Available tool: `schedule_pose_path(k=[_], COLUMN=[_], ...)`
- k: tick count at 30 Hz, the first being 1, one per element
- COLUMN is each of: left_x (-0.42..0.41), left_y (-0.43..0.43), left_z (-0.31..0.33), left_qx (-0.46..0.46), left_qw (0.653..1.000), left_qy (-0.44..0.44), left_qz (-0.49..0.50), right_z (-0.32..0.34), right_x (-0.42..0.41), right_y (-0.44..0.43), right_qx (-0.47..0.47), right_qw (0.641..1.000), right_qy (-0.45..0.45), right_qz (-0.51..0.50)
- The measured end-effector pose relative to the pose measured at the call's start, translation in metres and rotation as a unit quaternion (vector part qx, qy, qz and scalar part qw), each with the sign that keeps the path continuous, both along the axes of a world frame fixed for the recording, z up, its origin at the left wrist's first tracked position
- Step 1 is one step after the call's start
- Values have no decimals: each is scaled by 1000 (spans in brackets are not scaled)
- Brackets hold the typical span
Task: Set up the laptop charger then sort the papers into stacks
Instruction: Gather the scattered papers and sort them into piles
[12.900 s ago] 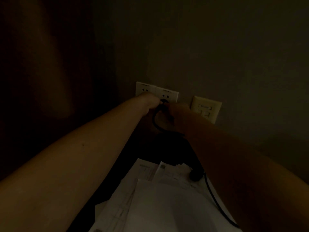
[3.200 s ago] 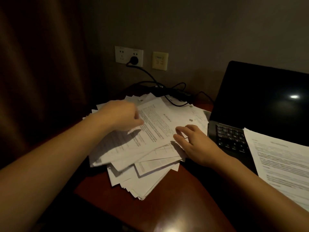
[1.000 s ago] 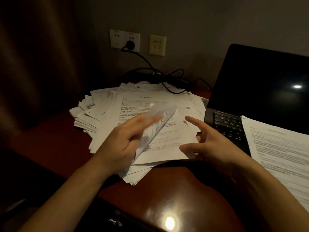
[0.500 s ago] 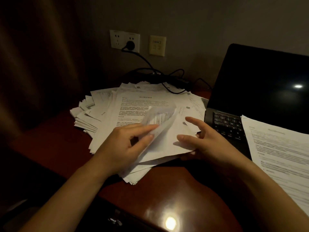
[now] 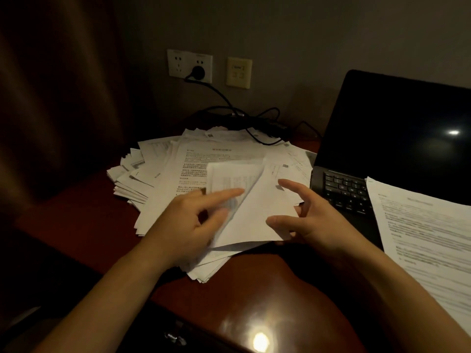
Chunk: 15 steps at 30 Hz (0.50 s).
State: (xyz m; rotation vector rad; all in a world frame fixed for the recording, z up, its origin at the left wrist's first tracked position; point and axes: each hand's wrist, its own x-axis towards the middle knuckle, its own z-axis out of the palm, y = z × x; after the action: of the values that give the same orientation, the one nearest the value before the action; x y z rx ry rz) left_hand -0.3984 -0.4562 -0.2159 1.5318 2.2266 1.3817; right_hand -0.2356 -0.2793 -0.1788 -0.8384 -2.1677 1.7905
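White papers (image 5: 163,174) printed with dark lines of text; black laptop (image 5: 397,128) and black charger cable (image 5: 224,96); glossy reddish-brown bench (image 5: 254,289); white wall socket (image 5: 178,63) beside a cream plate (image 5: 239,72); curtain (image 5: 51,85) apparently brown in the dim light; grey wall (image 5: 305,34).

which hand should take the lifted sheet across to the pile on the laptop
Right, probably. The right hand is open beside the lifted sheet and nearer the pile on the laptop; the left hand, pinching it, would have to cross over.
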Motion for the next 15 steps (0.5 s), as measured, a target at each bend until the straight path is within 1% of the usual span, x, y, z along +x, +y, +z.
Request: schedule_pose_path(k=[2,4,7,9,11,13,15], left_x=[-1,-2,-5,-4,-2,1,1], left_y=[0,2,2,2,2,1,-1], left_z=[-3,-4,-5,-5,-4,1,2], left_qx=[-91,-100,-55,-12,38,57,60], left_qw=[994,992,996,1000,999,998,998], left_qy=[44,73,68,28,-2,-15,3], left_qz=[-29,-30,-19,-6,4,4,14], right_z=[-2,-5,-4,-2,-1,-3,-4], right_x=[-2,-4,-4,-2,0,0,-1], right_y=[-4,-7,-6,0,6,11,11], right_qx=[14,34,15,-29,-52,-49,-41], right_qw=[1000,999,999,999,997,997,998], right_qy=[-1,3,17,27,31,30,30], right_qz=[-19,-30,-34,-30,-40,-43,-31])
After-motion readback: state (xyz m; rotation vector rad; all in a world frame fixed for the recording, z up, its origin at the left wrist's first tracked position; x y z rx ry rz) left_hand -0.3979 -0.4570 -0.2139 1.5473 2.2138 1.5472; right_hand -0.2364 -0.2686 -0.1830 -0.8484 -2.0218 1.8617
